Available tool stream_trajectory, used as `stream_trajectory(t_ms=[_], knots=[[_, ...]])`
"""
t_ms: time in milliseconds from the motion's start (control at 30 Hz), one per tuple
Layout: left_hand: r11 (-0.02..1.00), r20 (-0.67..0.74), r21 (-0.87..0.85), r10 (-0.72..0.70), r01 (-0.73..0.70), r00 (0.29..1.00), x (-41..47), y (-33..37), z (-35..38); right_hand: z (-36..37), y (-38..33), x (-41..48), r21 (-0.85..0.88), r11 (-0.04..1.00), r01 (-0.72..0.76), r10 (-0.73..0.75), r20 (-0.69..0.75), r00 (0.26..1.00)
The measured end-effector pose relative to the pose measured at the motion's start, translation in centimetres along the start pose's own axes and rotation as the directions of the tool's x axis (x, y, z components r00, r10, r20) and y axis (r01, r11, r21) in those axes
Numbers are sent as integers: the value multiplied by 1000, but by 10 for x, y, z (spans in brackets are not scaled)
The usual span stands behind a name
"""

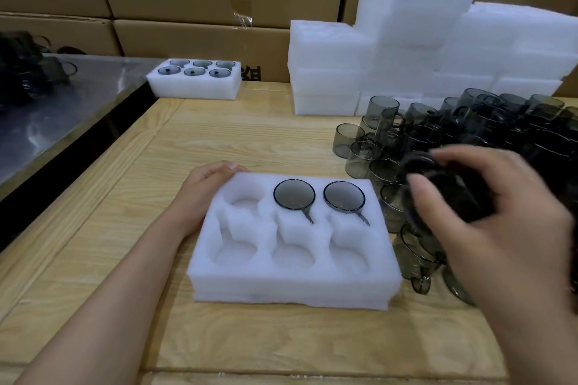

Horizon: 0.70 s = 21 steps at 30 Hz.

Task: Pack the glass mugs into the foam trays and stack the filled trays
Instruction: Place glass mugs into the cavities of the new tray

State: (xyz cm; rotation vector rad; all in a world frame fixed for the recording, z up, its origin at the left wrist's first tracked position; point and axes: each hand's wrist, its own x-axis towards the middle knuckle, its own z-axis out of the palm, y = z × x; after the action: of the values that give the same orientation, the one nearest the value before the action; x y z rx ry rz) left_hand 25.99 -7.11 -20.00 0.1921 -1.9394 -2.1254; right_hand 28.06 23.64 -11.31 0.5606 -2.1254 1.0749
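Right hand (488,222) gripping blurred mug (450,189); left hand (206,194) cupping foam tray (291,287) corner; packed mugs (294,194), handles nearward.

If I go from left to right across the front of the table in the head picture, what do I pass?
left hand → foam tray → mug in its far middle pocket → mug in its far right pocket → blurry dark glass mug held in the right hand

Motion blur smears the right hand (488,228) and the dark mug (444,194) it grips. The foam tray (291,287) hides part of the left hand (203,187). The mug pile (500,125) runs off the right edge. A dark heap (25,72) far left is too blurred to identify.
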Motion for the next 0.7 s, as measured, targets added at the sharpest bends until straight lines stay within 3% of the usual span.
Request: stream_trajectory(t_ms=[100,233,400,533,700], knots=[[1000,18,-17,19,-19,1000,0,-1,-2,44,-25,20,343,927,-151,102,158,982],[995,-51,-51,78,-80,996,0,0,-4,91,-44,34,488,824,-289,121,346,930],[976,-144,-152,131,-153,981,-1,9,-12,122,-46,33,480,803,-354,130,437,890],[973,-87,-46,223,-227,971,-6,9,-5,139,-44,20,387,853,-351,117,513,850],[940,-34,109,330,-324,943,-9,19,-1,144,-32,17,369,797,-479,281,475,834]])
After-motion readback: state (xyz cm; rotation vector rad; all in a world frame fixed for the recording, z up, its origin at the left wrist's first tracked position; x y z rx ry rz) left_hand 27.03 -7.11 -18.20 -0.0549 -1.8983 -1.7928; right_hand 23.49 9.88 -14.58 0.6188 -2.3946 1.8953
